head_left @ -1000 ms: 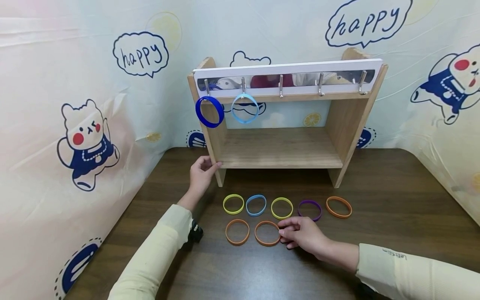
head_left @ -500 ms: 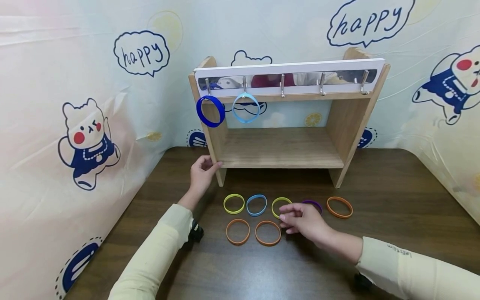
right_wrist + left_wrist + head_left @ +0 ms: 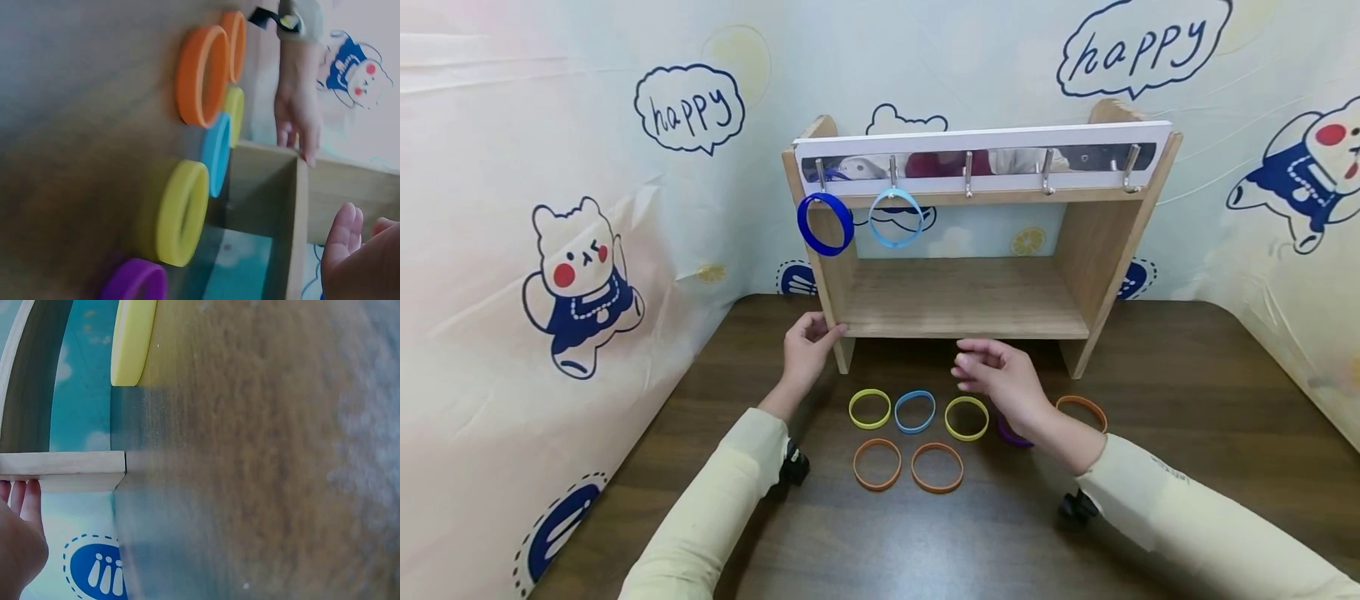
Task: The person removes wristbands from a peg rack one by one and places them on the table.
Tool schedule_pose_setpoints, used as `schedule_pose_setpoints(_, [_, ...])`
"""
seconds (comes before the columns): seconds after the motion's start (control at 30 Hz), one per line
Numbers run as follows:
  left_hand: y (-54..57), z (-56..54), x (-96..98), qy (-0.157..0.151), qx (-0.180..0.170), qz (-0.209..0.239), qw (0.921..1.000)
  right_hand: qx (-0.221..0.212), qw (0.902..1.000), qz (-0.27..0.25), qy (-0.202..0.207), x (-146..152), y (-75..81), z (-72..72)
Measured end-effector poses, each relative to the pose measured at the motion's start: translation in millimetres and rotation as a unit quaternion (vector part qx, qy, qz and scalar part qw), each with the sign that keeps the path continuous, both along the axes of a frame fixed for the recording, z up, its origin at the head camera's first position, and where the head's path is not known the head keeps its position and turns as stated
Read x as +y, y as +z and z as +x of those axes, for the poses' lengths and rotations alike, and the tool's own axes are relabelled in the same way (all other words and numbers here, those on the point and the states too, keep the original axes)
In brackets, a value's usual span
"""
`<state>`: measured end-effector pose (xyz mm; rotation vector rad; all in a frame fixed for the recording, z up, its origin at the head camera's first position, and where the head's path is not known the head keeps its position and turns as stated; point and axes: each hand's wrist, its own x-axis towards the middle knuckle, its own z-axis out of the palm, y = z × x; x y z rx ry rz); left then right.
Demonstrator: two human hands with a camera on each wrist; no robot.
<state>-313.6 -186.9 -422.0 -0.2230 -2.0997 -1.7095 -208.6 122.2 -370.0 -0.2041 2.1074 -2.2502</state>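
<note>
Pale wood rack (image 3: 962, 300) stands toward the tabletop's (image 3: 977, 542) far edge, mid-width. Person's left grip (image 3: 807, 354) pinches the lower front of its left side panel, thumb on the front edge, fingers against the outer side. Right grip (image 3: 997, 377) released, holding nothing, fingers loosely bent; hovers in front of the rack's lower shelf, on the rack side of the bands. White strip along the top carries five metal hooks; dark blue band (image 3: 804, 222) hangs on the leftmost, light blue band (image 3: 896, 244) on the second.

Seven more bands lie flat on the tabletop, between rack and near edge. Row closest to rack, from the left-edge side: yellow (image 3: 870, 427), light blue (image 3: 914, 432), second yellow (image 3: 967, 438), purple (image 3: 1015, 438) partly hidden by the right wrist, orange (image 3: 1094, 407), also partly covered by that arm and furthest toward the right edge. Nearer the near edge, two orange bands (image 3: 877, 488) sit just beside each other, apart.

Both sleeves pale; black strap gear at each wrist. Backdrop cloth past the far edge: cartoon bears, "happy" bubbles. Left-wrist view shows fingertips on the panel, tips only.
</note>
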Motion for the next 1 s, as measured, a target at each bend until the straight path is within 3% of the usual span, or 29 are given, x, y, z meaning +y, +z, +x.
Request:
schedule_pose_setpoints(0.6, [1.3, 2.0, 1.5, 0.000, -0.008, 0.000, 1.0000, 0.134, 0.9895, -0.047, -0.028, -24, 54.8, -38.3])
schedule_pose_setpoints(1.0, [2.0, 2.8, 2.0, 0.003, -0.011, 0.001, 0.9999, 0.146, 0.9833, -0.101, -0.040, -47, 81.3, -55.1])
